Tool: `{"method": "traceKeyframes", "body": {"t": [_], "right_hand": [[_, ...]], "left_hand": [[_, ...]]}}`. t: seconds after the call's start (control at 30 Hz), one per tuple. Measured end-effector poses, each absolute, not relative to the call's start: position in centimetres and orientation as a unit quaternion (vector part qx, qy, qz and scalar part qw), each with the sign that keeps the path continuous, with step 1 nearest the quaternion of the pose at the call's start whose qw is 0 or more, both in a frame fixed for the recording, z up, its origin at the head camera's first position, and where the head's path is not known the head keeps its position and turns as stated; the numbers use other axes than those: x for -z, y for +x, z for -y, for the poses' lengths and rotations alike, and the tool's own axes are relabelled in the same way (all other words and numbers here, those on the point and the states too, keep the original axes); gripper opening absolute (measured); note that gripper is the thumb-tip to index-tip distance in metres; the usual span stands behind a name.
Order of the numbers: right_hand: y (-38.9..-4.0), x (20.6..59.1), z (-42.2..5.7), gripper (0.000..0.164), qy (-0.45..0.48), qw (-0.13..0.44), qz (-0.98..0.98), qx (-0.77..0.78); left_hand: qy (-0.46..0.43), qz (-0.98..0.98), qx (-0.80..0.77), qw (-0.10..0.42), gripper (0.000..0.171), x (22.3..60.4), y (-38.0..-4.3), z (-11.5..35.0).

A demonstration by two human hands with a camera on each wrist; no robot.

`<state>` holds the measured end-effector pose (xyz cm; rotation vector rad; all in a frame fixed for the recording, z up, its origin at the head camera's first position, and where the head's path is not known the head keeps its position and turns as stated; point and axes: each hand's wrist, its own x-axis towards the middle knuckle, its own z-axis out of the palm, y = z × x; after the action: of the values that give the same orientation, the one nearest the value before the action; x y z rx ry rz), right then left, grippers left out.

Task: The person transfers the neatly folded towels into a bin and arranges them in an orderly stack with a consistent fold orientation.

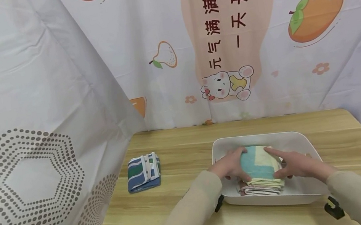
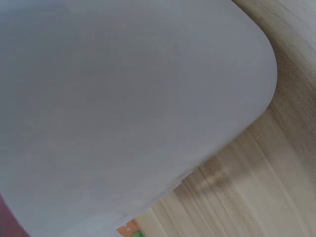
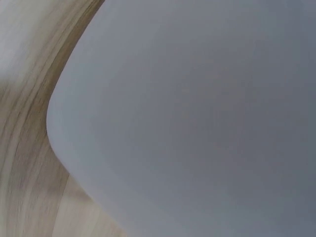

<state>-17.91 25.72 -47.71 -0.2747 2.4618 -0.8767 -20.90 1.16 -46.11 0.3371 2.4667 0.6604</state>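
Observation:
A folded towel (image 1: pixel 256 162) in blue-green and pale yellow lies on top of other folded cloths (image 1: pixel 262 189) inside a white plastic bin (image 1: pixel 302 187). My left hand (image 1: pixel 230 164) touches its left side, thumb and forefinger spread along the edge. From the opposite side my right hand (image 1: pixel 296 164) reaches in, its long forefinger over the towel's top right and its thumb at the lower right edge. Some fingers of both hands are hidden. The bin's white wall (image 2: pixel 138 98) fills most of the left wrist view, and the same pale wall (image 3: pixel 173 118) dominates the right wrist view.
Left of the bin, a folded towel (image 1: pixel 143 172) with blue, green and white stripes lies on the wooden table (image 1: pixel 179 151). Behind the table hangs a printed white curtain (image 1: pixel 152 12); another patterned sheet (image 1: pixel 28 111) hangs along the left side.

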Motion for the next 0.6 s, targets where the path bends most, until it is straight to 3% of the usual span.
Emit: {"method": "traceKeyframes", "body": {"t": [0.6], "right_hand": [[-17.9, 47.0, -26.3, 0.102, -0.155, 0.208, -0.914, 0.313]], "left_hand": [[0.160, -0.909, -0.266, 0.277, 0.094, 45.9, -20.9, 0.0]]}}
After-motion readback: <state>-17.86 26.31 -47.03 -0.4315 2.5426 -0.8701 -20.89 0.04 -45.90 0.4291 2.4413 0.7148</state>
